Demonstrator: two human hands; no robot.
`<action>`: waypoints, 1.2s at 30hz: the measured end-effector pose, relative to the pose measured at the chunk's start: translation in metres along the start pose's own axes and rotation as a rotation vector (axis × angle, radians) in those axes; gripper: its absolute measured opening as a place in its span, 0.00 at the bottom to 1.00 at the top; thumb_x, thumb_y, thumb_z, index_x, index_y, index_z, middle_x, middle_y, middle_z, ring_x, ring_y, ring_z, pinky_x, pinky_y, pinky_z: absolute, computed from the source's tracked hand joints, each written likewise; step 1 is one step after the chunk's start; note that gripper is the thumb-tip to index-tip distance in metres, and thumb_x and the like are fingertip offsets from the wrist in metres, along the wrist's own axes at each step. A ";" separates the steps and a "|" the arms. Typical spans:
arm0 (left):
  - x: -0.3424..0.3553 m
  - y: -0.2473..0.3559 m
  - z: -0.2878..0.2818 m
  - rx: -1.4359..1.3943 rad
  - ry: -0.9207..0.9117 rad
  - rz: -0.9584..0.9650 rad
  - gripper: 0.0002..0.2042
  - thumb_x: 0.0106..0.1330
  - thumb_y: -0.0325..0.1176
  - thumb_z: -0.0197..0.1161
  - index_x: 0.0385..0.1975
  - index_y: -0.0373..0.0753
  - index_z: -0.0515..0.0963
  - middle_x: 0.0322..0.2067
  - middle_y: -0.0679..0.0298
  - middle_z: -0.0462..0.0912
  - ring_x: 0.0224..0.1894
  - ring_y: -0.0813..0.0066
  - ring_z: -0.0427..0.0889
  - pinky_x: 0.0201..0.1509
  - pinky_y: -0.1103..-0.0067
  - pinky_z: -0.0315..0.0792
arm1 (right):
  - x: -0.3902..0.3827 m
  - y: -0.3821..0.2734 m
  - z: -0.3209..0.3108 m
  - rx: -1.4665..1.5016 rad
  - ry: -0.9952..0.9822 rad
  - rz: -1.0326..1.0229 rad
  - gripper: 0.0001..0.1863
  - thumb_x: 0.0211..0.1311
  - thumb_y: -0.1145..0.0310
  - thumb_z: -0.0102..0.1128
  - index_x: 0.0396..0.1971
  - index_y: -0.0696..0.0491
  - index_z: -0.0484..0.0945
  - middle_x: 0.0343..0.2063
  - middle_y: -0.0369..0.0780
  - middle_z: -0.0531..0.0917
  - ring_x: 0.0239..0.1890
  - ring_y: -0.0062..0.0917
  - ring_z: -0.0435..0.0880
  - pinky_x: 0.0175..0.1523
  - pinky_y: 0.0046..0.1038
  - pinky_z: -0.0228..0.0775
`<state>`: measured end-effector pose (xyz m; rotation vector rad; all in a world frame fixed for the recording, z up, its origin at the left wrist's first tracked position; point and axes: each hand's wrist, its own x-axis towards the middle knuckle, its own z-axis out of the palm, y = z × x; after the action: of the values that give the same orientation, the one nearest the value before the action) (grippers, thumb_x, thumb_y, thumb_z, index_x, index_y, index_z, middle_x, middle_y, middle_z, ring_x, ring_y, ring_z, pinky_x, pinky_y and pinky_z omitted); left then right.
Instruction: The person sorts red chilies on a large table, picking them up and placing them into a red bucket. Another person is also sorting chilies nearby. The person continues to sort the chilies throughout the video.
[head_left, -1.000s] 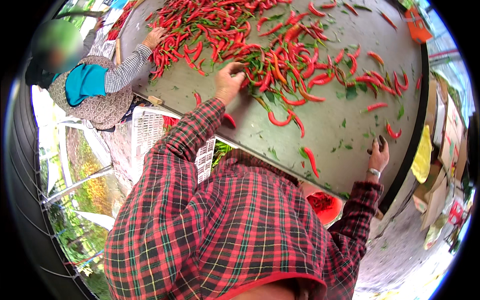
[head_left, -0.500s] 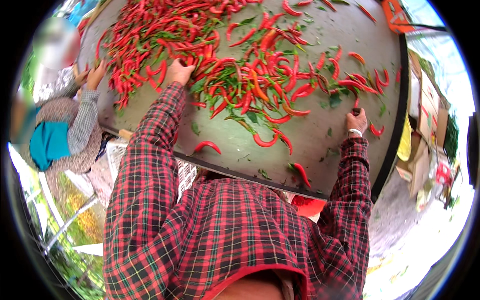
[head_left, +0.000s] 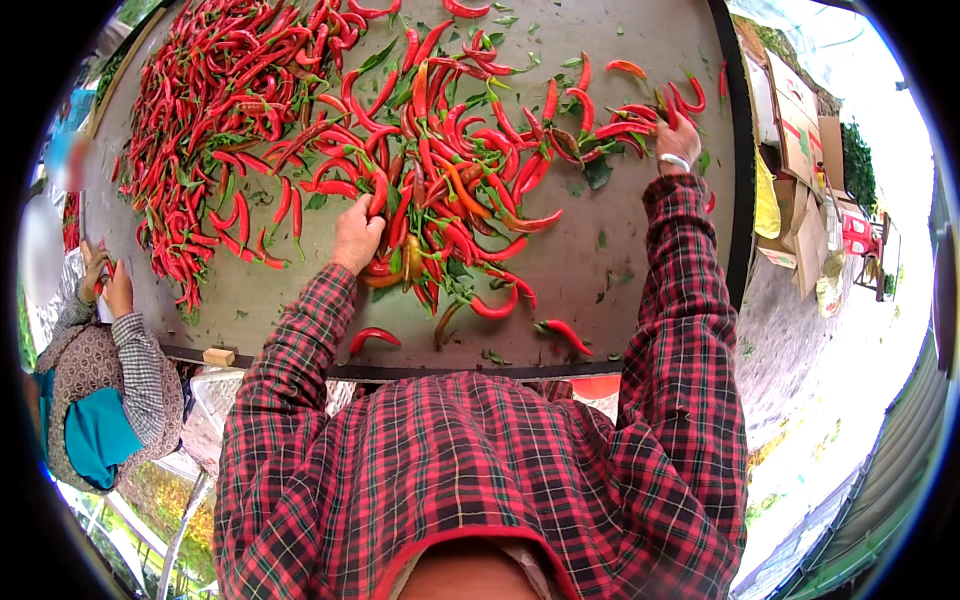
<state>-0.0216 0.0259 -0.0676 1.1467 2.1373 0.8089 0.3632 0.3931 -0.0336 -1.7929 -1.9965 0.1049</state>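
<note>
Red chili peppers (head_left: pixel 430 170) lie in a loose heap with green leaves on a grey tabletop (head_left: pixel 610 250). At the heap's near left side, my left hand (head_left: pixel 358 238) is closed, with a red chili pepper (head_left: pixel 378 190) upright against its thumb and fingers. Farther out on the right, my right hand (head_left: pixel 678 142), with a silver band at the wrist, pinches a chili pepper (head_left: pixel 667 104) beside a smaller cluster of red chilies (head_left: pixel 625 125). The fingertips of both hands are partly hidden.
A denser pile of chilies (head_left: pixel 230 80) covers the table's far left. A co-worker in a checked sleeve (head_left: pixel 146 375) handles something at the left edge. A small wood block (head_left: pixel 218 356) sits on the near edge. Cardboard boxes (head_left: pixel 800 150) stand beyond the black right edge.
My view has turned and shifted. My left hand has come nearer along the heap's left side. My right hand has moved farther out, up to the right-hand cluster. The co-worker's hands appear lower.
</note>
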 end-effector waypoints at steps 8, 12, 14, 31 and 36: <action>-0.014 -0.009 0.016 -0.160 0.322 0.047 0.08 0.53 0.28 0.57 0.32 0.35 0.76 0.25 0.49 0.77 0.28 0.50 0.77 0.33 0.67 0.70 | 0.002 -0.041 0.011 -0.251 -0.506 -0.267 0.12 0.52 0.67 0.62 0.38 0.51 0.75 0.32 0.50 0.82 0.41 0.45 0.80 0.46 0.43 0.72; -0.016 -0.007 0.019 -0.220 0.357 0.036 0.08 0.53 0.28 0.59 0.33 0.35 0.77 0.24 0.50 0.78 0.27 0.54 0.79 0.32 0.69 0.71 | -0.016 -0.072 -0.032 -0.147 -0.679 -0.509 0.11 0.49 0.64 0.64 0.31 0.53 0.77 0.29 0.49 0.81 0.36 0.46 0.80 0.39 0.42 0.73; -0.016 -0.007 0.019 -0.192 0.346 0.046 0.08 0.53 0.28 0.59 0.33 0.36 0.77 0.25 0.52 0.79 0.27 0.56 0.80 0.32 0.70 0.72 | -0.027 -0.112 -0.050 -0.296 -1.064 -0.755 0.12 0.47 0.64 0.64 0.30 0.54 0.78 0.29 0.49 0.81 0.35 0.45 0.80 0.39 0.40 0.73; -0.016 0.002 0.013 -0.206 0.387 0.035 0.07 0.53 0.27 0.58 0.31 0.37 0.78 0.26 0.52 0.80 0.30 0.54 0.81 0.35 0.70 0.73 | -0.013 -0.247 0.084 -0.085 -0.526 -0.559 0.14 0.52 0.57 0.64 0.37 0.46 0.82 0.31 0.46 0.83 0.39 0.40 0.82 0.44 0.40 0.74; -0.015 0.000 0.013 -0.206 0.413 0.047 0.06 0.54 0.27 0.58 0.31 0.37 0.78 0.24 0.53 0.79 0.28 0.56 0.81 0.33 0.71 0.73 | -0.034 -0.255 0.088 -0.209 -0.554 -0.644 0.14 0.52 0.63 0.62 0.41 0.47 0.79 0.45 0.48 0.78 0.43 0.40 0.81 0.48 0.39 0.74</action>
<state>-0.0048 0.0157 -0.0732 0.9900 2.2852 1.3507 0.0958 0.3426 -0.0330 -1.2147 -2.9832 0.2105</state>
